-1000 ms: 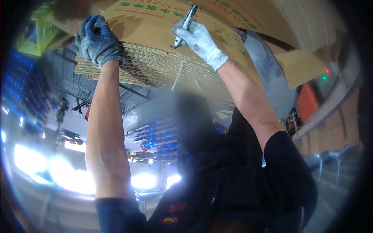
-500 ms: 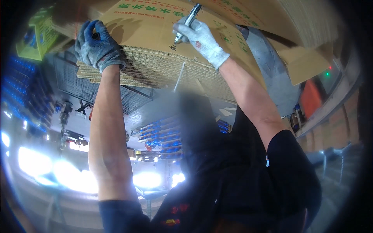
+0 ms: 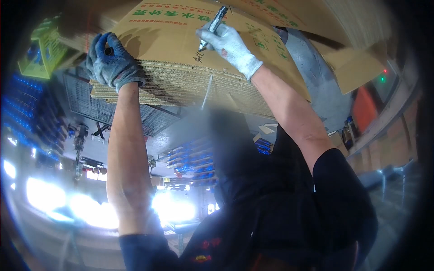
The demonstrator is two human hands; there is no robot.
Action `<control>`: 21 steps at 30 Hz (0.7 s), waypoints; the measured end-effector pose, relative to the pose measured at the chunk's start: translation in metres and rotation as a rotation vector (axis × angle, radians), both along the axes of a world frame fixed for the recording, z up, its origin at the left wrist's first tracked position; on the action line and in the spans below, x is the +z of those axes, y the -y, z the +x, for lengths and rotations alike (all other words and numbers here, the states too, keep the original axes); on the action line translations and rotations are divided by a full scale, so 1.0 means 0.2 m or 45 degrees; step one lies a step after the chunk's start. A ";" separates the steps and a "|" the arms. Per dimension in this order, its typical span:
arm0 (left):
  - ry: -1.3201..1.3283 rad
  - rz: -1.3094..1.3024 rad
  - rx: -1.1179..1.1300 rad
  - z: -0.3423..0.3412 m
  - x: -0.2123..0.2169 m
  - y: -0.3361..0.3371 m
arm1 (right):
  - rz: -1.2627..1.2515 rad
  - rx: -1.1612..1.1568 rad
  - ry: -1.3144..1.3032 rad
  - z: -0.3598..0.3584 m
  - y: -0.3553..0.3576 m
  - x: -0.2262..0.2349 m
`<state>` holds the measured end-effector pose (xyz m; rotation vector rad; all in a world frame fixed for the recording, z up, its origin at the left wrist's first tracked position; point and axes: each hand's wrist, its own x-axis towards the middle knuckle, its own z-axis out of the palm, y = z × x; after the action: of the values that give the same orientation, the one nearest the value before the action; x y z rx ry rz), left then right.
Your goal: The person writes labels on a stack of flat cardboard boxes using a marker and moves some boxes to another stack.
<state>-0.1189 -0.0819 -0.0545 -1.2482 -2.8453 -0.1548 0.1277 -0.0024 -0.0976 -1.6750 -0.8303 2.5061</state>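
My right hand (image 3: 230, 45), in a whitish work glove with a small reddish stain, grips a silver-and-dark marker pen (image 3: 218, 21). The pen slants, its tip down at the top flat cardboard box (image 3: 167, 43) of a stack. Beside the tip are handwritten black strokes (image 3: 198, 57). At the left end of the stack is my left hand (image 3: 113, 63), in a blue-grey glove, fingers curled. Between its fingers sits a small dark round piece with a hollow end (image 3: 108, 51), perhaps the pen's cap. Green and red print runs across the cardboard.
More folded cardboard (image 3: 316, 18) lies beyond and to the right, with a loose flap (image 3: 359, 67) jutting out. A yellow-green plastic crate (image 3: 43, 52) stands at far left. Wire mesh (image 3: 90, 99) shows below the stack, and stacked blue items (image 3: 192, 158) further off.
More black strokes have appeared on the cardboard. My right hand and the pen have shifted slightly left. My left hand keeps its place on the stack, while the whole view has tilted a little.
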 end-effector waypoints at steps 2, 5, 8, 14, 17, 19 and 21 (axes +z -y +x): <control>-0.044 0.001 -0.019 0.00 0.00 0.00 | -0.011 0.079 0.019 -0.01 -0.02 0.03; -0.007 0.006 -0.010 -0.01 -0.01 0.01 | 0.102 -0.053 -0.060 0.01 0.04 -0.05; -0.046 -0.007 -0.016 -0.01 -0.02 0.01 | 0.064 -0.039 -0.141 0.02 0.06 -0.09; -0.037 0.005 0.001 -0.01 -0.01 0.01 | 0.036 -0.057 -0.130 0.01 0.06 -0.11; -0.028 0.027 -0.017 -0.01 -0.02 0.01 | 0.043 -0.038 -0.101 0.02 0.05 -0.12; 0.012 0.050 0.024 0.01 -0.01 0.01 | 0.033 -0.012 -0.065 0.01 0.04 -0.12; 0.054 0.075 0.063 0.01 -0.02 0.00 | 0.027 0.013 -0.026 -0.01 0.03 -0.11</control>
<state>-0.1177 -0.0825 -0.0583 -1.1771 -2.8814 -0.2646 0.1264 -0.0078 -0.1191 -1.6399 -0.8625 2.5077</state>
